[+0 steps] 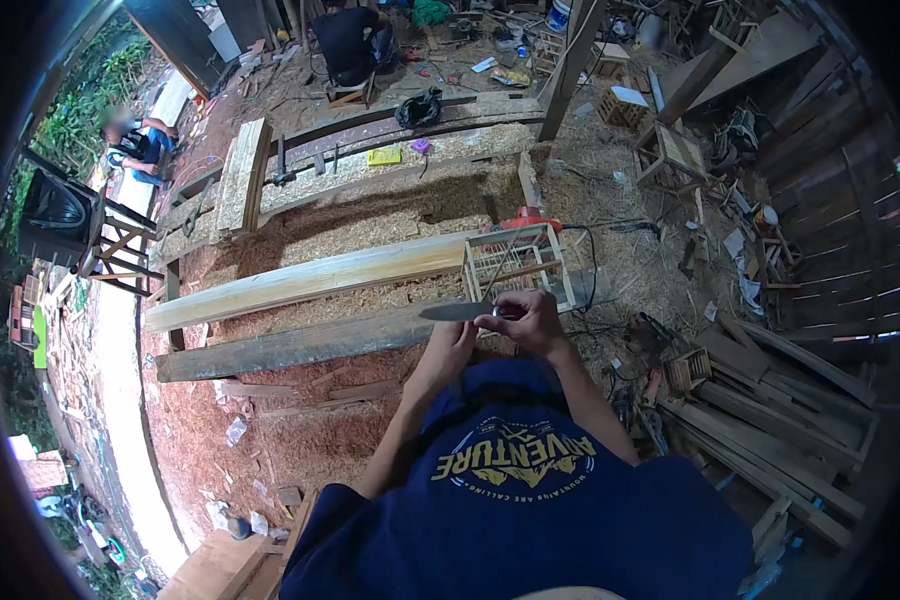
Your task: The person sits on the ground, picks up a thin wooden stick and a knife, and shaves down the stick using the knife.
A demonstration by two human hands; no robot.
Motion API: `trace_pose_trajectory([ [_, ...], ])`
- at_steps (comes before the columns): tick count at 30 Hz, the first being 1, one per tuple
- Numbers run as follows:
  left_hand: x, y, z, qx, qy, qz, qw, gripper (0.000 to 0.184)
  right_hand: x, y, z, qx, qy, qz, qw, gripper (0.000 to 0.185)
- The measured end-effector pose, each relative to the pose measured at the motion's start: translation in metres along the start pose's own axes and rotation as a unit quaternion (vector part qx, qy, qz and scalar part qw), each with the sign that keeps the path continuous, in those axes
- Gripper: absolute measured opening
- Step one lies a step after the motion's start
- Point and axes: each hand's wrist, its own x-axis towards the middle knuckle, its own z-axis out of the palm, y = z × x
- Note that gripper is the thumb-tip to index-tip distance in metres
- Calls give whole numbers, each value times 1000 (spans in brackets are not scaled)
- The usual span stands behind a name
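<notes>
A knife point(452, 312) with a broad grey blade points left in front of my body. My right hand point(532, 322) is closed round its handle, near a shiny band. Just below the blade, my left hand point(450, 346) is closed with its fingertips close to the right hand; what they pinch, if anything, is too small to make out. A thin strip rises above the knife beside my right hand. Beyond both hands stands a small slatted wooden cage point(556, 262), with a red power tool point(526, 218) behind it.
A dark plank point(300, 345) and a pale beam point(320, 275) run to the left. Stacked boards point(242, 180) lie across the far beams. Lumber point(770, 430) is piled at right. One person point(348, 45) sits at the back, another point(138, 150) at far left. Shavings cover the ground.
</notes>
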Motion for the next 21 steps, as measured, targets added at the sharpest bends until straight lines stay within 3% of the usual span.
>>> trace_pose_trajectory([
  [2,0,5,-7,152,1,80,985,25,2,8,0,-46,31,-48,997,50],
  [4,-2,0,-10,171,9,126,977,26,3,16,-3,-115,38,-92,988,49],
  [8,0,-1,-11,256,65,264,927,26,8,18,-1,-112,94,-117,982,49],
  [10,-8,29,-17,147,18,76,986,23,16,32,-16,-108,153,-87,978,49],
  [11,-12,42,-19,88,-8,-21,996,23,21,61,-29,-76,230,-30,970,50],
  [12,-19,38,-18,93,-14,-36,995,22,24,91,-49,-44,305,29,951,52],
  [14,-43,24,-20,111,-28,-60,992,25,23,118,-101,-212,376,148,890,53],
  [17,-52,-14,-25,73,89,-53,992,32,6,108,-137,-244,369,142,886,58],
  [20,-42,-30,-34,-3,93,-127,988,36,-13,97,-117,-201,329,128,914,60],
  [21,-37,-33,-36,-29,70,-97,992,29,-14,92,-96,-172,311,127,926,60],
])
